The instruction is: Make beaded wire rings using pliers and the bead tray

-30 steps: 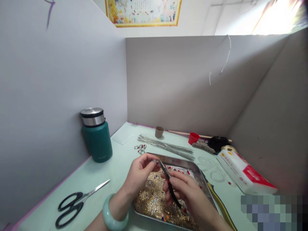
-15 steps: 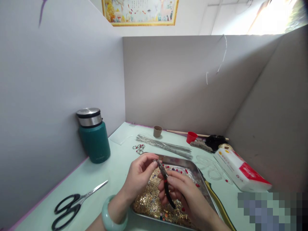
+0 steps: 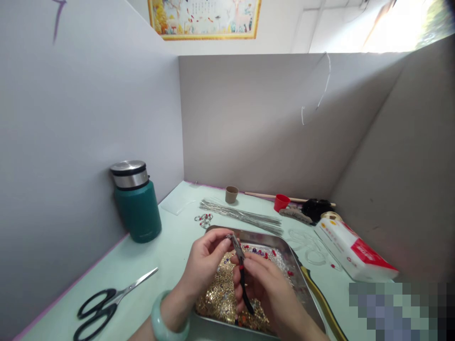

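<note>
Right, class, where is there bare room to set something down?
A wide patch lies between the green bottle, scissors and left hand; a small one between the yellow strip and tissue pack. It is crowded behind the tray, around the wires and cups.

Left hand (image 3: 206,255) pinching, right hand (image 3: 265,284) curled

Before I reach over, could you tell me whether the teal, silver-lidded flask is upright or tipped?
Upright: the teal flask stands on its base, with its silver lid at the top.
</note>
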A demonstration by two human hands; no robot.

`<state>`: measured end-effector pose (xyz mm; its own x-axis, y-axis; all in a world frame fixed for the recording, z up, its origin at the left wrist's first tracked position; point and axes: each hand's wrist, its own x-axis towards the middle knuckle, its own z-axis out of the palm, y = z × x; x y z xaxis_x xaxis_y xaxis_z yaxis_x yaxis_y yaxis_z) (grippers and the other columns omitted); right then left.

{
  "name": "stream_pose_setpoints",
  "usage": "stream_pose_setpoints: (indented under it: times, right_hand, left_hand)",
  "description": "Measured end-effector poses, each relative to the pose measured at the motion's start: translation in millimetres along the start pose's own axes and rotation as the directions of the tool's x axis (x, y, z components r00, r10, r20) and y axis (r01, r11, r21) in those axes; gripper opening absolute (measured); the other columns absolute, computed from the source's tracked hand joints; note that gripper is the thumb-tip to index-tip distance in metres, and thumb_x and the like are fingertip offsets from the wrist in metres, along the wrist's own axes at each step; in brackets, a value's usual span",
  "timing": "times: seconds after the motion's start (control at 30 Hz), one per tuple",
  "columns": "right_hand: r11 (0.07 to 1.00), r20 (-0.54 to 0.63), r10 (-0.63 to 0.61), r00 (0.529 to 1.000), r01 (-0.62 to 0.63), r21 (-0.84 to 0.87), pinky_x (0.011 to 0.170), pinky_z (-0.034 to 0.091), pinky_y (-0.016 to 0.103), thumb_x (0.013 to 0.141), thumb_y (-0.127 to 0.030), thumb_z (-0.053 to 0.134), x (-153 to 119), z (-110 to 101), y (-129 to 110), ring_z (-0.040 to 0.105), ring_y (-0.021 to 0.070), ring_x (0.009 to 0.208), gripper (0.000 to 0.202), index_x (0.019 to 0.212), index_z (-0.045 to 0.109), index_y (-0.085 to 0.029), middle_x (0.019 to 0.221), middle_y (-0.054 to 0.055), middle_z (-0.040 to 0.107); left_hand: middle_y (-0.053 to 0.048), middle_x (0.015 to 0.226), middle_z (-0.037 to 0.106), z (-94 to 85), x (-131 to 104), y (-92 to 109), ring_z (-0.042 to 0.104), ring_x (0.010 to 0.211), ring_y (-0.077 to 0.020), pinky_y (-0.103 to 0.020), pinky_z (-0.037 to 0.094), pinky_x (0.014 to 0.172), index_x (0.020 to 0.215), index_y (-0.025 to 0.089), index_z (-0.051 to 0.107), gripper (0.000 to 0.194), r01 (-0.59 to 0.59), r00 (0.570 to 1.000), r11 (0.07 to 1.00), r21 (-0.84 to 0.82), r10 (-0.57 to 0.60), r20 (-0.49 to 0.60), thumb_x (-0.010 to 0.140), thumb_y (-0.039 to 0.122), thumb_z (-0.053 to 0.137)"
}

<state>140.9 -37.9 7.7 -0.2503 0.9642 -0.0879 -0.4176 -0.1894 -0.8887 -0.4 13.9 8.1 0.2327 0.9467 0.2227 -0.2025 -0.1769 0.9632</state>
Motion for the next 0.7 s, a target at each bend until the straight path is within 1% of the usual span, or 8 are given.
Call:
stream_pose_setpoints:
  times: [0.1,0.17,0.23,0.3,0.4,0.47,0.57,0.7]
  right_hand:
    - [0.999,-0.054,-0.021,0.998,0.019,-0.045,0.043,0.046,0.024,0.082,-0.035,0.059,0.6,1.4,3.3,0.054,0.0120,0.052,0.021,0.091,0.059,-0.015,0.076,0.003,0.060]
    - [0.998,-0.062,-0.024,0.998,0.021,-0.056,0.042,0.045,0.023,0.083,-0.034,0.058,-0.2,3.0,4.5,0.054,0.0115,0.052,0.020,0.090,0.058,-0.015,0.079,0.004,0.061]
    - [0.998,-0.065,-0.025,0.998,0.020,-0.067,0.045,0.046,0.025,0.084,-0.034,0.057,-1.4,4.1,5.1,0.055,0.0120,0.054,0.020,0.091,0.058,-0.015,0.080,0.004,0.061]
    - [0.998,-0.049,-0.025,0.998,0.021,-0.065,0.052,0.049,0.028,0.086,-0.033,0.055,-2.4,4.2,5.2,0.058,0.0136,0.058,0.020,0.093,0.059,-0.016,0.080,0.005,0.061]
    - [0.999,0.008,-0.033,0.999,0.033,-0.042,0.059,0.051,0.031,0.089,-0.033,0.051,-2.9,3.1,5.6,0.060,0.0152,0.064,0.019,0.094,0.060,-0.017,0.083,0.006,0.062]
    - [0.999,0.020,-0.036,0.999,0.036,-0.037,0.056,0.050,0.030,0.089,-0.033,0.050,-2.4,2.2,6.5,0.059,0.0150,0.062,0.019,0.095,0.060,-0.017,0.084,0.006,0.062]
    - [0.998,-0.007,-0.042,0.999,0.042,-0.048,0.048,0.048,0.026,0.087,-0.034,0.053,-1.5,1.9,8.0,0.057,0.0138,0.057,0.020,0.095,0.059,-0.017,0.080,0.004,0.060]
    - [0.991,-0.008,-0.046,0.999,0.045,-0.125,0.048,0.047,0.025,0.087,-0.036,0.055,-2.6,3.5,6.0,0.057,0.0127,0.057,0.022,0.095,0.059,-0.016,0.077,0.003,0.059]
  left_hand:
    - [-0.012,0.097,0.070,1.8,0.2,-1.5,0.065,0.091,-0.0236,-0.039,0.049,0.087,0.099,0.013,0.065,0.024,0.047,0.999,0.998,-0.038,-0.047,-0.002,0.081,0.029,0.062]
    - [-0.011,0.096,0.071,2.4,-0.1,-1.7,0.065,0.090,-0.0231,-0.039,0.050,0.086,0.098,0.012,0.065,0.024,0.084,0.996,0.993,-0.079,-0.084,0.003,0.082,0.029,0.062]
    - [-0.011,0.095,0.071,2.3,-0.8,-1.3,0.066,0.089,-0.0226,-0.038,0.050,0.086,0.097,0.012,0.065,0.023,0.105,0.994,0.987,-0.118,-0.104,0.012,0.082,0.030,0.061]
    - [-0.011,0.094,0.071,1.9,-1.6,-0.8,0.066,0.090,-0.0223,-0.037,0.050,0.085,0.095,0.013,0.064,0.022,0.104,0.995,0.984,-0.143,-0.101,0.022,0.084,0.031,0.059]
    - [-0.010,0.093,0.071,1.6,-2.6,-0.3,0.066,0.090,-0.0220,-0.036,0.050,0.083,0.095,0.013,0.063,0.021,0.087,0.996,0.985,-0.149,-0.084,0.025,0.084,0.031,0.059]
    - [-0.011,0.092,0.071,2.0,-2.9,-0.3,0.066,0.090,-0.0224,-0.035,0.050,0.083,0.095,0.013,0.063,0.022,0.084,0.996,0.986,-0.144,-0.083,0.017,0.084,0.031,0.060]
    - [-0.011,0.091,0.071,2.8,-3.1,-0.4,0.066,0.089,-0.0226,-0.035,0.050,0.082,0.095,0.012,0.064,0.022,0.087,0.996,0.986,-0.142,-0.086,0.008,0.083,0.031,0.061]
    - [-0.011,0.090,0.070,2.9,-3.0,-0.3,0.066,0.085,-0.0219,-0.036,0.051,0.081,0.093,0.011,0.065,0.022,0.084,0.997,0.987,-0.139,-0.083,0.013,0.083,0.031,0.061]
